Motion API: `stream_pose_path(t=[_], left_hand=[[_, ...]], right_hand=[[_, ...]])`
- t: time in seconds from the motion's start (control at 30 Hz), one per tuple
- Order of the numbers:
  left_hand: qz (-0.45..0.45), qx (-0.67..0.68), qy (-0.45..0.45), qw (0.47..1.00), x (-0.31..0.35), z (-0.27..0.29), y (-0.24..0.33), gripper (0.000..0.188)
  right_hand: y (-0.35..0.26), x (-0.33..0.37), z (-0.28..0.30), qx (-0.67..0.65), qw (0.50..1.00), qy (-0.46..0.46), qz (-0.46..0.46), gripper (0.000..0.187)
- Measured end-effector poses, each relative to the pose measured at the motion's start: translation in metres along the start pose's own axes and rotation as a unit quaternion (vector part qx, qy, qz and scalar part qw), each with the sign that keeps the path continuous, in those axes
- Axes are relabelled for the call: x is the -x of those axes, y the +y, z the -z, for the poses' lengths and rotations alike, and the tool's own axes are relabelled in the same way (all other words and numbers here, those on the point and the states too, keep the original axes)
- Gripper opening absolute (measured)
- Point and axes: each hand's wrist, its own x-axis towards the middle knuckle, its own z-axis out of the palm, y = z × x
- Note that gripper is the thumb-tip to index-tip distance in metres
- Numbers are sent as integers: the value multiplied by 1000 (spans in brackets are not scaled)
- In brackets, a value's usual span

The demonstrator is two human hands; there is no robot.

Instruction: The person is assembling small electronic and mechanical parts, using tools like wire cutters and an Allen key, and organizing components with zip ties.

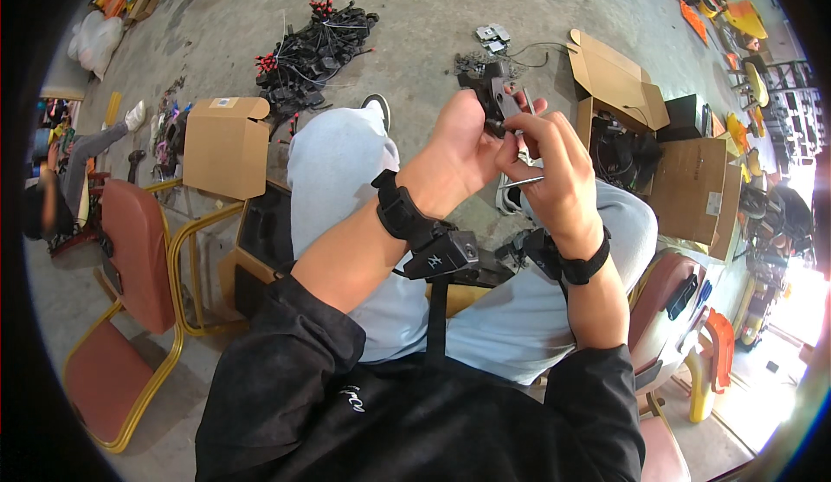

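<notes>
In front of my knees, my left hand point(457, 129) is closed around a small black device point(496, 92) with a grey part on its side. My right hand point(558, 161) is pinched close against that device. A thin silver metal tool point(525, 181) sticks out from under its fingers; its working end is hidden, so I cannot tell its exact kind. Each wrist wears a black strap, with a small black camera-like unit point(446, 255) on the left one.
Beyond my left knee lies a heap of black cables and parts point(316, 58). Small metal pieces point(493, 38) rest on the floor ahead. Open cardboard boxes stand at left point(225, 148) and right point(688, 187). A red-brown chair point(138, 252) is at left; another person's leg point(108, 140) shows beyond.
</notes>
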Motion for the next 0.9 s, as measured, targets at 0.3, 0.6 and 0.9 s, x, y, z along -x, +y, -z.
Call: stream_pose_path(t=[0.3, 0.6, 0.9], left_hand=[[-5, 44, -32, 998, -1, 4, 3, 22], [4, 104, -102, 989, -2, 6, 0, 24], [-30, 115, -123, 985, -3, 4, 5, 19]], right_hand=[[1, -3, -1, -69, 997, -17, 4, 27], [-3, -3, 2, -71, 997, -27, 6, 26], [-8, -3, 8, -93, 995, -32, -18, 23]])
